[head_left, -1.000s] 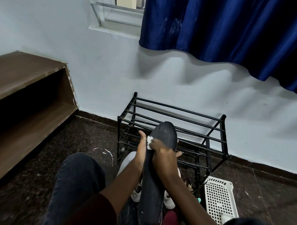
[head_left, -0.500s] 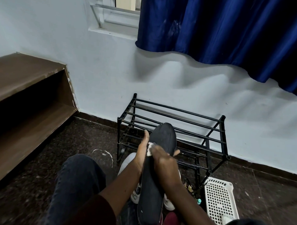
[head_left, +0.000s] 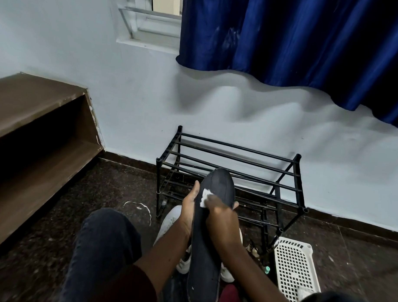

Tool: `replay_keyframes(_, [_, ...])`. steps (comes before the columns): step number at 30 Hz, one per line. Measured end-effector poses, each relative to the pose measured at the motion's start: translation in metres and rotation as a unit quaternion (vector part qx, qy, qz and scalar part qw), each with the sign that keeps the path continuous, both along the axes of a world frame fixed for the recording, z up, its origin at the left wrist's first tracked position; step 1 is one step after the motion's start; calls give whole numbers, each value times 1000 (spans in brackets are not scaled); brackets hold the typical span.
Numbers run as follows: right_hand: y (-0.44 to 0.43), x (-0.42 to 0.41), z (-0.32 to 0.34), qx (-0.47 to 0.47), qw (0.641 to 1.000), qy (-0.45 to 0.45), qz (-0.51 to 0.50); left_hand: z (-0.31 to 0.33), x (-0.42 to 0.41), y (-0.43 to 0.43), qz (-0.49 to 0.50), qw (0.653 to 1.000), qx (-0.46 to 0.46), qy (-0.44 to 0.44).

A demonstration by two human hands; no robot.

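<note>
Insole, head view: dark, thin, upright just in front of shoe rack. L hand wrapped its edges; R hand pinched white wipe against it. Prob. light, floppy; best gripped mid-length.

Blurry right fingers on wipe

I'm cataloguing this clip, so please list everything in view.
insole: one, dark grey, held upright, centre
wipe: one, white, on the insole's upper part
shoe rack: one, black, against the wall
sneakers: two, white, on the floor behind the insole
basket: one, white, floor right of shoe rack
curtain: one, blue, upper right
shelf: one, brown, left
left leg: one, dark trousers, lower left
left hand: one, grips the insole's left edge
right hand: one, presses the wipe on the insole
</note>
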State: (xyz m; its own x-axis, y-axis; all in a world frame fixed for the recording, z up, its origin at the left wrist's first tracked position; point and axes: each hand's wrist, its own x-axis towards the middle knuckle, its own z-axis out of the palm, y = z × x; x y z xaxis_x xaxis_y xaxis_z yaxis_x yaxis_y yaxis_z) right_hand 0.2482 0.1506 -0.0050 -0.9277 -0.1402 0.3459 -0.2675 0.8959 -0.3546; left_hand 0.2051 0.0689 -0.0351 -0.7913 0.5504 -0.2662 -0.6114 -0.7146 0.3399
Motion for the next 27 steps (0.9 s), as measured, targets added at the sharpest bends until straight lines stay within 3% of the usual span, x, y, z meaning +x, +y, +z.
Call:
replay_keyframes(6, [-6, 52, -15, -71, 994, 26, 77, -16, -9, -4, 15, 999, -41, -22])
replay_keyframes(9, [1, 44, -18, -41, 995, 31, 89, -10, -8, -3, 28, 997, -76, -9])
replay_keyframes(13, [12, 3, 1, 49, 998, 27, 33, 4, 2, 4, -25, 997, -70, 26])
replay_keyframes(18, [20, -33, 28, 71, 996, 21, -47, 4, 3, 8, -2, 997, -64, 31])
replay_keyframes(23, [9, -23, 21, 1, 1000, 27, 15, 5, -5, 2, 4, 997, -64, 42])
replay_keyframes(27, [-1, 12, 2, -71, 993, 50, 74, 1, -9, 1, 8, 996, -85, -2])
